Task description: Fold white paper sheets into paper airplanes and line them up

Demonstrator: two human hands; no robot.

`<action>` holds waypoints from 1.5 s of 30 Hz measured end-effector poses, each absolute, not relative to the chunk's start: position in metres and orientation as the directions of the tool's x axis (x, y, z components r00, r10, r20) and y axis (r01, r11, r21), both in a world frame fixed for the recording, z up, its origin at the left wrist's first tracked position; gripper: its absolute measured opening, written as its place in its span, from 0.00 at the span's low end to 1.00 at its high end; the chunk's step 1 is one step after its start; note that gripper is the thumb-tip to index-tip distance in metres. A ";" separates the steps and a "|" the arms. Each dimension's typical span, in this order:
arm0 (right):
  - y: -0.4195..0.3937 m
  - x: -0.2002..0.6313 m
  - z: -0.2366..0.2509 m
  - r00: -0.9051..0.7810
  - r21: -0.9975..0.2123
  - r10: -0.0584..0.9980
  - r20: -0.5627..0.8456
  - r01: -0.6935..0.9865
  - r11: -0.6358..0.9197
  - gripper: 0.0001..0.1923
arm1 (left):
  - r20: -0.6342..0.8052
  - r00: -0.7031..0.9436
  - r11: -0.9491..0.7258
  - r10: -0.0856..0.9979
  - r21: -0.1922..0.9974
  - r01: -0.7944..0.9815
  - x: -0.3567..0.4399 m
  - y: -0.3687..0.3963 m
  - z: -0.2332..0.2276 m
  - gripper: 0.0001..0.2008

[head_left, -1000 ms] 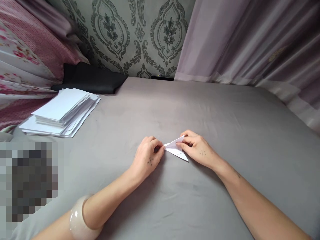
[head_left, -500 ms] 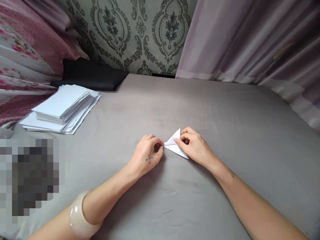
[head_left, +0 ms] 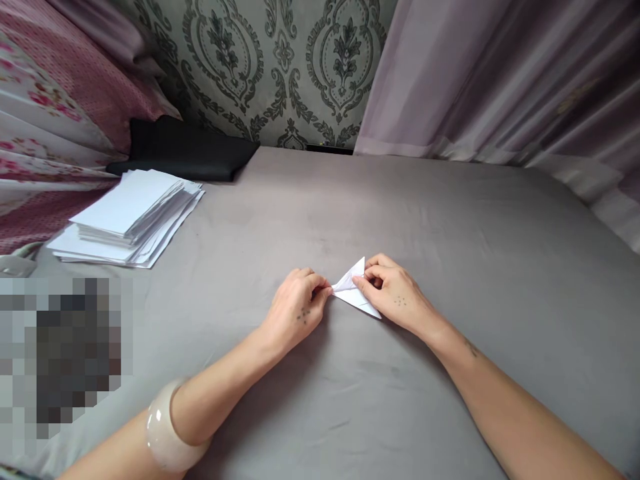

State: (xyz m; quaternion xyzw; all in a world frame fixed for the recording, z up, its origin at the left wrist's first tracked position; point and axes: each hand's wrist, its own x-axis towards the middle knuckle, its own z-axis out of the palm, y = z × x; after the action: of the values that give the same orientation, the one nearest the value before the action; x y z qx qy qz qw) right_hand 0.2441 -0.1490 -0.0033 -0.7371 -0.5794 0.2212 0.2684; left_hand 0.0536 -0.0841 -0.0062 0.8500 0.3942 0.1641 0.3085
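Observation:
Between my two hands is a small folded white paper (head_left: 356, 293), triangular, with its narrow tip to the left and visible creases. My left hand (head_left: 299, 305) pinches that tip between thumb and fingers. At the wide right side, my right hand (head_left: 397, 293) grips the paper, thumb on top and fingers behind its edge. The right fingers hide part of that side. A pale, glossy bangle (head_left: 173, 430) circles my left forearm.
A grey sheet (head_left: 400, 400) covers the flat surface. At the left lies a stack of white paper (head_left: 125, 213), with a folded black cloth-like item (head_left: 190, 150) behind it. Purple curtains (head_left: 450, 80) and a floral curtain (head_left: 40, 127) hang at the sides. A pixelated patch fills the lower left.
The whole view has shifted slightly, so everything sits a little further right. Both hands keep their hold on the folded paper, whose shape looks the same.

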 end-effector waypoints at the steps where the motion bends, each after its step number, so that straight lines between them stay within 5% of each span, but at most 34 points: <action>1: -0.149 0.244 -0.003 0.230 -0.652 0.973 -0.014 0.736 -0.184 0.15 | 0.040 0.626 -0.494 0.779 0.654 0.573 0.055 -0.085 -0.006 0.07; 13: -0.147 0.244 -0.009 0.235 -0.654 0.972 0.002 0.736 -0.176 0.12 | 0.012 0.513 -0.405 0.858 0.631 0.662 0.069 -0.089 -0.003 0.06; 19: -0.146 0.248 -0.009 0.256 -0.674 0.967 -0.009 0.713 -0.195 0.14 | 0.081 0.574 -0.490 0.815 0.624 0.609 0.064 -0.092 -0.007 0.02; 22: -0.145 0.249 -0.008 0.254 -0.673 0.967 -0.017 0.712 -0.199 0.16 | 0.127 0.635 -0.553 0.762 0.639 0.535 0.062 -0.094 -0.009 0.10; 29: -0.145 0.254 -0.010 0.279 -0.664 0.960 0.005 0.719 -0.206 0.13 | 0.154 0.799 -0.785 0.582 0.363 0.502 0.054 -0.097 -0.008 0.17; 33: -0.154 0.252 -0.008 0.252 -0.654 0.952 0.173 0.752 -0.080 0.04 | 0.112 0.856 -0.847 0.505 0.256 0.467 0.052 -0.098 -0.002 0.17; 37: -0.168 0.231 -0.001 0.066 -0.516 0.950 0.307 0.850 0.107 0.14 | 0.087 0.869 -0.858 0.486 0.235 0.457 0.055 -0.099 0.001 0.17; 45: -0.178 0.207 -0.001 -0.111 -0.206 0.984 0.140 0.969 0.139 0.19 | 0.113 0.881 -0.882 0.459 0.178 0.436 0.049 -0.101 -0.003 0.15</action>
State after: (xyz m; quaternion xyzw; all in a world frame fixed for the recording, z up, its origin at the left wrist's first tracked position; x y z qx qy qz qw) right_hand 0.2067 -0.1781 -0.0011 -0.6555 -0.7447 0.0315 0.1215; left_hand 0.0492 -0.1008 -0.0028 0.9671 0.2313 0.0759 0.0740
